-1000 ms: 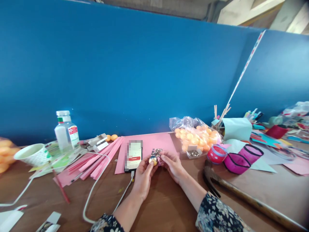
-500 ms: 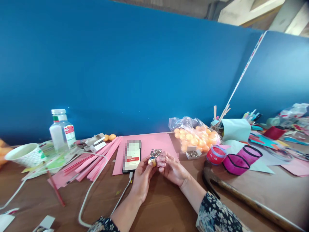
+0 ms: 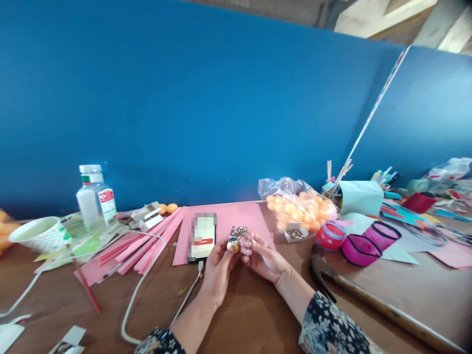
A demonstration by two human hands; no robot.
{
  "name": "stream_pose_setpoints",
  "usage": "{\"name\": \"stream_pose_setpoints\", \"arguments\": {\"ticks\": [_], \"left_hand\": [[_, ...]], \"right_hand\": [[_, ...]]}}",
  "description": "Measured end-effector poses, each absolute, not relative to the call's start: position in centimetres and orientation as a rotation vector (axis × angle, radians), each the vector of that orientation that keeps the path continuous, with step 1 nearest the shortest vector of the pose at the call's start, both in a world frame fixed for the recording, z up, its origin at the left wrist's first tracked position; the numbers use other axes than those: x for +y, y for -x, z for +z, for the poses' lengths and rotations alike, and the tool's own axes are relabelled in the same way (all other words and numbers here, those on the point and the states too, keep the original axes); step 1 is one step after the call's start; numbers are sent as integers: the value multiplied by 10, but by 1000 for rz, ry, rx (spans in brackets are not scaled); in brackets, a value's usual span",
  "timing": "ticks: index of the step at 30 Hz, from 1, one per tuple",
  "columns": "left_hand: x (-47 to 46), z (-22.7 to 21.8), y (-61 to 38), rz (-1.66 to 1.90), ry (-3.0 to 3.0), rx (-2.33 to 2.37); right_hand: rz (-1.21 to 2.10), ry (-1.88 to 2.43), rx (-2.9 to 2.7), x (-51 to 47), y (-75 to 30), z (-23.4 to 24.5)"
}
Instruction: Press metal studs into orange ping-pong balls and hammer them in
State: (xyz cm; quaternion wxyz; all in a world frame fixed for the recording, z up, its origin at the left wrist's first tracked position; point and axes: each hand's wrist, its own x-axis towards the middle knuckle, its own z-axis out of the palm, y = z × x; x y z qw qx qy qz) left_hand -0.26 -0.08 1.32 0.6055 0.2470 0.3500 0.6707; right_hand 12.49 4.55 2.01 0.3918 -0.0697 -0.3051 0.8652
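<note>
1. At the lower centre of the frame, the fingers of the left hand (image 3: 217,268) were closed round a small, shiny yellow-orange ball with a dark, silvery upper part (image 3: 233,244), the thumb pressed on its near side.
2. Just beside it, the fingers of the right hand (image 3: 265,258) were bunched together; whether they pinched anything could not be told.
3. The step in hand looked like close two-handed work on the ball, with the left hand steadying and the right doing the finer handling. The next move seemed to call for a firm left grip, the ball's silvery part left uncovered, and small, exact fingertip movements on the right.
4. Just beyond the fingers lay a loose cluster of tiny, glittering metallic pieces (image 3: 241,230) on a flat pink sheet (image 3: 243,214).
5. Left of the hands, a black phone with a lit screen (image 3: 203,241) rested partly on the sheet, a white cable plugged into its near end.
6. Right of centre, a clear plastic bag of orange balls (image 3: 291,209) stood behind a small open white box (image 3: 294,225) holding similar shiny bits.
7. At the lower right, a long wooden-handled tool (image 3: 383,302) lay slantwise across the brown surface (image 3: 250,314).
</note>
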Motion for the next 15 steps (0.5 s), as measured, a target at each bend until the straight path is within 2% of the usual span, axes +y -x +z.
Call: {"name": "stream_pose_setpoints", "arguments": {"ticks": [15], "left_hand": [[0,12,3,1579,-526,807]], "right_hand": [[2121,327,-828,46,-125,22]]}}
